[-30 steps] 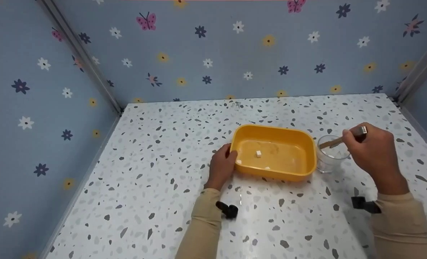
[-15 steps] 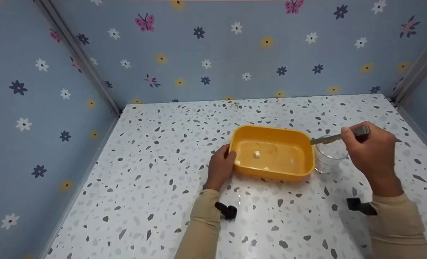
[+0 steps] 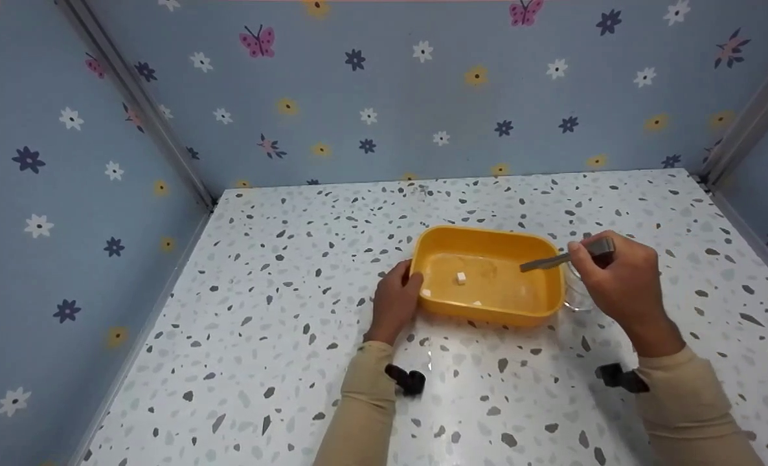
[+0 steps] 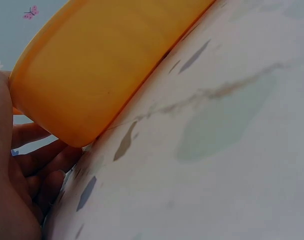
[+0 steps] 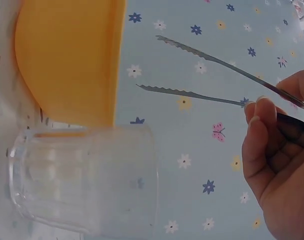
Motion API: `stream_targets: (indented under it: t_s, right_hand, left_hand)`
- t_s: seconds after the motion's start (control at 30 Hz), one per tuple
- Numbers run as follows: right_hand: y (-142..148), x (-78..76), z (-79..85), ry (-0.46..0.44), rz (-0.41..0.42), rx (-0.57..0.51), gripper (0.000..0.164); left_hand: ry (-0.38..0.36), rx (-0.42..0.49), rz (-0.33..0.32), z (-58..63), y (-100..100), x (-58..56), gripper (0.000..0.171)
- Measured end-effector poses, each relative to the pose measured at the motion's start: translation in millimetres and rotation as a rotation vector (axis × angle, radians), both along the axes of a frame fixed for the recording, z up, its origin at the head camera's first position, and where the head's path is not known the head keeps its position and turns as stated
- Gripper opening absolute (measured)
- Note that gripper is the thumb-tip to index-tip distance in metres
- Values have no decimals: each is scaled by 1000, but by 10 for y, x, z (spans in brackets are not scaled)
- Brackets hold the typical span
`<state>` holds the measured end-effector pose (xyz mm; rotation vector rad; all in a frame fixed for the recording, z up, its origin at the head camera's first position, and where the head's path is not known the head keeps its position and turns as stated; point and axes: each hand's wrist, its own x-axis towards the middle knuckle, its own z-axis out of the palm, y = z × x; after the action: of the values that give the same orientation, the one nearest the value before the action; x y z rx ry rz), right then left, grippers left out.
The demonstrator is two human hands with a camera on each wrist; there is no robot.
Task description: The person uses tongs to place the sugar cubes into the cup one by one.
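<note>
In the head view my left hand (image 3: 394, 301) grips the left end of a yellow rectangular tub (image 3: 497, 315), thumb at the rim. The left wrist view shows its fingers curled against the outer wall. My right hand (image 3: 627, 285) holds metal tongs (image 3: 546, 260) over the tub's right side. Their serrated arms (image 5: 192, 95) are spread apart in the right wrist view, with nothing between the tips. A small white cube (image 3: 461, 278) lies on the tub floor, and two more white pieces show near the front wall. The clear glass (image 5: 86, 180) stands beside the tub, partly hidden by my right hand.
The speckled white tabletop (image 3: 280, 291) stretches around the tub. A flowered blue panel (image 3: 397, 84) rises behind it, with similar panels at both sides. Black wrist mounts (image 3: 406, 380) stick out from both sleeves.
My right hand has moved left with the tongs, out of the glass and across the tub's right rim. My left hand and the tub have stayed in place.
</note>
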<state>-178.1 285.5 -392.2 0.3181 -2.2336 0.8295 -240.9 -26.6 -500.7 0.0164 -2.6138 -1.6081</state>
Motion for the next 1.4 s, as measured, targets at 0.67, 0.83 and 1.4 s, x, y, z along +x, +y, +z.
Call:
stream_targets:
  t_s: [0.67, 0.83, 1.4]
  right_hand:
    - [-413, -80, -333, -145, 242, 112, 20]
    - [-462, -81, -395, -194, 260, 120, 23]
    - [-650, -86, -602, -245, 294, 93, 26]
  left_hand:
    - [-23, 8, -2, -12, -40, -3, 44]
    - [-36, 11, -2, -5, -24, -8, 44]
    - [-27, 25, -6, -22, -1, -11, 45]
